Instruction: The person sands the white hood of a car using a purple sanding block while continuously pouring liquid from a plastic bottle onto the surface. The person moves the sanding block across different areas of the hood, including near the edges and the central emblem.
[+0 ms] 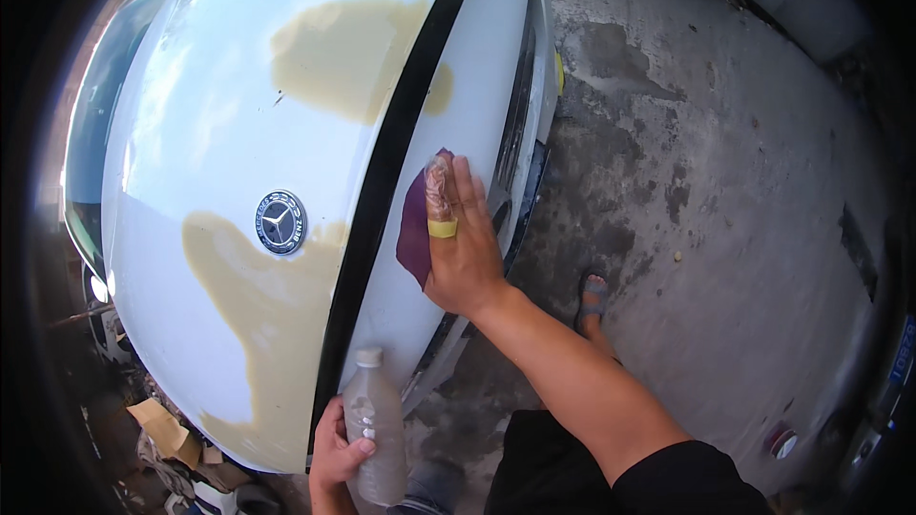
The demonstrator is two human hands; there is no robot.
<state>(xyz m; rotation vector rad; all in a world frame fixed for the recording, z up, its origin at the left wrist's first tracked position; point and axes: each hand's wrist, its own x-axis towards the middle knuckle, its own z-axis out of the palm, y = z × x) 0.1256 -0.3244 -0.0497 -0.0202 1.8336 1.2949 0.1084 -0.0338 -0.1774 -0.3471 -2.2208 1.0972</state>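
Note:
My right hand (465,238) lies with its fingers together and stretched out, holding a dark purple sheet of sandpaper (412,236) flat against the white front panel (474,91) of a car. Clear plastic covers one of its fingers, with a band of yellow tape (442,228) at the base. Low in the view, my left hand (338,450) grips a clear plastic bottle (374,429) with a whitish cap, standing roughly upright by the panel's near end. The bottle looks cloudy; how full it is I cannot tell.
A black strip (389,148) separates the front panel from the white hood (200,133), which bears tan patches (329,52) and a round dark badge (281,222). Stained concrete floor (706,200) spreads to the right, with a sandaled foot (593,296) on it. Cardboard (162,427) lies lower left.

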